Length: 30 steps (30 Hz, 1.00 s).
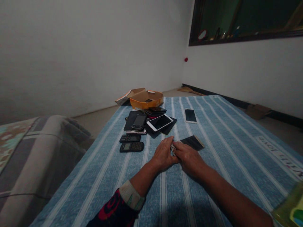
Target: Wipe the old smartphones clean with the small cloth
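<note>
My left hand [163, 154] and my right hand [190, 159] meet over the striped cloth, fingers closed together. Pinched between them is a small crumpled whitish wipe [173, 148], mostly covered by the fingers. Just beyond my right hand lies a smartphone with a dark screen and a pale edge [193, 142]; its near end is hidden by the hand. A white smartphone [159, 122] rests on a pile of dark phones and flat covers ahead of my left hand. Two black keypad phones [132, 147] lie side by side to the left.
An open orange cardboard box [148, 102] stands at the far end of the blue striped cloth [213, 151]. Another white smartphone [190, 115] lies at the back right. A draped seat [47, 151] is at left, and a yellow-green packet [290, 208] at the right edge.
</note>
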Each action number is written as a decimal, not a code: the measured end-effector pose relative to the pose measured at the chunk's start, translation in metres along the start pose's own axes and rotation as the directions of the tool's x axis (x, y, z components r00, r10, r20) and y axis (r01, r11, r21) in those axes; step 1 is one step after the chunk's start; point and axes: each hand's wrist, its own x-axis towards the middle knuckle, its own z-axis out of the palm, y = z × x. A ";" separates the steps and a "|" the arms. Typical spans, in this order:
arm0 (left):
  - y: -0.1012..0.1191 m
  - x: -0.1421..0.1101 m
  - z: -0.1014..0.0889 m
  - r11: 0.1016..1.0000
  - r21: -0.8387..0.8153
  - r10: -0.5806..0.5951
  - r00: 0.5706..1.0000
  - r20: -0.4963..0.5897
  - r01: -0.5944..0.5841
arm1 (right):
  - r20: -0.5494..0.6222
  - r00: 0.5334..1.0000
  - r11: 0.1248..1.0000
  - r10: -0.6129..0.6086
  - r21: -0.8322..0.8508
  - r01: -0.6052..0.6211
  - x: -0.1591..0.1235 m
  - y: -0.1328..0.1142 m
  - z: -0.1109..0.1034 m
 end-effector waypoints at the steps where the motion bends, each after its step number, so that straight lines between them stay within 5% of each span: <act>1: 0.000 0.000 0.000 1.000 0.003 0.002 1.000 -0.005 -0.002 | -0.002 1.000 1.000 0.000 0.005 0.000 0.001 0.000 -0.002; 12: -0.006 0.001 0.003 0.999 0.017 0.044 0.999 -0.001 -0.044 | 0.054 0.996 0.998 -0.065 0.026 0.064 0.004 0.007 0.000; 23: -0.003 0.000 0.001 0.999 0.036 0.039 0.999 0.025 -0.040 | 0.093 0.994 0.998 0.054 0.033 -0.058 0.005 -0.001 -0.007; 30: -0.004 0.000 0.000 0.997 0.035 0.072 0.997 0.028 -0.073 | 0.136 0.991 0.997 -0.008 0.075 -0.002 0.005 0.003 -0.010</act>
